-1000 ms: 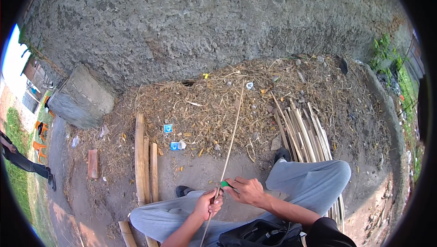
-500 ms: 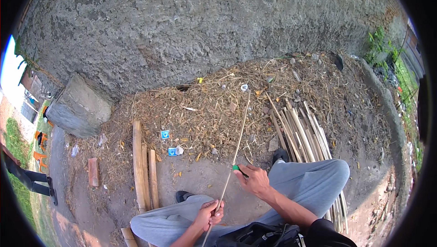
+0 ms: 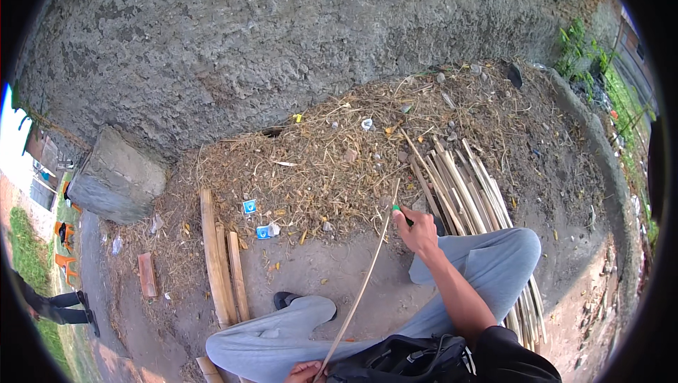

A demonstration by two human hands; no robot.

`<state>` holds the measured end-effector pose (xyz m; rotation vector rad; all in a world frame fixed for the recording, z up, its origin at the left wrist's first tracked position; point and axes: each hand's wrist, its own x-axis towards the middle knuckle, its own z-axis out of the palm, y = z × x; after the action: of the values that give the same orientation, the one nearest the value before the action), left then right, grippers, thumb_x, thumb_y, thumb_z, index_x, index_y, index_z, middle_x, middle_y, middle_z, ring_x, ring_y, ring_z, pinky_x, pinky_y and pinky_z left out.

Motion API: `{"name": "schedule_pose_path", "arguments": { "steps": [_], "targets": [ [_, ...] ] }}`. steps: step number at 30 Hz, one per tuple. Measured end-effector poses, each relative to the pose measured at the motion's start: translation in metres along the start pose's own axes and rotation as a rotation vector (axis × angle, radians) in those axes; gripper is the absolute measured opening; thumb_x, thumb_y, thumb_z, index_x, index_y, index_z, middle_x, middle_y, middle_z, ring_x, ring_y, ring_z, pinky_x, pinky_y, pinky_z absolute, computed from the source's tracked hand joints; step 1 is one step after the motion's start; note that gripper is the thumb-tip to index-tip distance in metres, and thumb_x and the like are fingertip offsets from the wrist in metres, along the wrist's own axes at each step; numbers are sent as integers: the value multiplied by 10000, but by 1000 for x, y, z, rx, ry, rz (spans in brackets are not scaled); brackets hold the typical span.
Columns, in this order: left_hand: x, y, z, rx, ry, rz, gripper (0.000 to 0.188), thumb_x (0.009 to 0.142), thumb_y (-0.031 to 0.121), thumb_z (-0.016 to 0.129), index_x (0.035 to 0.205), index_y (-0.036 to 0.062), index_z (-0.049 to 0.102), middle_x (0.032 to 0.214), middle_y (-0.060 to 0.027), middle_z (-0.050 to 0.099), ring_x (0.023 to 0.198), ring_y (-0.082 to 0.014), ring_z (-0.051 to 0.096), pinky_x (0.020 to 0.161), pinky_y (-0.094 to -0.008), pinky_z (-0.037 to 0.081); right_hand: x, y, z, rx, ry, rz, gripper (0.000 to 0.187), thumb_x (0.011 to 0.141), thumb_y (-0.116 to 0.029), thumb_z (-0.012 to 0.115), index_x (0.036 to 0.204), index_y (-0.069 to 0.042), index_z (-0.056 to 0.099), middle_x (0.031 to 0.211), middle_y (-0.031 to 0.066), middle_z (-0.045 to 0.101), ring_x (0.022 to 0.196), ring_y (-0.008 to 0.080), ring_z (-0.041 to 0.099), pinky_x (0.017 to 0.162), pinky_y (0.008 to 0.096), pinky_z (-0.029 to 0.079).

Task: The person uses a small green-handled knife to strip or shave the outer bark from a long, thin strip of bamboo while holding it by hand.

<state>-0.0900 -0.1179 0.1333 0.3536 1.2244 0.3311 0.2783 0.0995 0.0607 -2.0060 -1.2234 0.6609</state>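
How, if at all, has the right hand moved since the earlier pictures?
Yes: the right hand moved forward and rightward, nearer the pile of pale strips.

I see the left hand [image 3: 305,372] holding a slim bamboo strip [image 3: 364,285], the right hand [image 3: 418,232] a green-handled tool [image 3: 395,208], perhaps a knife.

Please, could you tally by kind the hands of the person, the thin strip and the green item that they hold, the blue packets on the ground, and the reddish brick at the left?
Left hand and right hand: 2
Thin strip: 1
Green item: 1
Blue packets: 2
Reddish brick: 1
Total: 7
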Motion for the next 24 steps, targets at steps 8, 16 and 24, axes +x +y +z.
{"name": "schedule_pose_path", "arguments": {
  "steps": [8, 16, 24],
  "targets": [
    [-29, -23, -22, -15, 76, -107, 287, 988, 294, 510, 803, 81, 565, 527, -3, 451, 356, -85, 334, 330, -241, 213, 29, 51, 14, 109, 226, 113, 409, 934, -398, 615, 991, -7, 717, 746, 194, 679, 702, 350, 682, 663, 446, 511],
    [9, 31, 11, -69, 26, 313, 243, 1047, 220, 467, 1053, 3, 578, 653, -42, 504, 411, -47, 342, 366, -216, 282, -18, 8, 27, -214, -117, -200, 319, 932, -361, 621, 1059, -79, 698, 739, 164, 665, 647, 329, 676, 588, 452, 517],
    [105, 105, 24, -182, -85, 306, 232, 1038, 213, 491, 1065, 7, 593, 647, -35, 522, 402, -43, 337, 359, -218, 280, -60, -34, 32, 88, -167, -326, 284, 953, -303, 600, 1068, -64, 700, 891, 206, 696, 757, 407, 676, 663, 481, 534]
  ]
}}
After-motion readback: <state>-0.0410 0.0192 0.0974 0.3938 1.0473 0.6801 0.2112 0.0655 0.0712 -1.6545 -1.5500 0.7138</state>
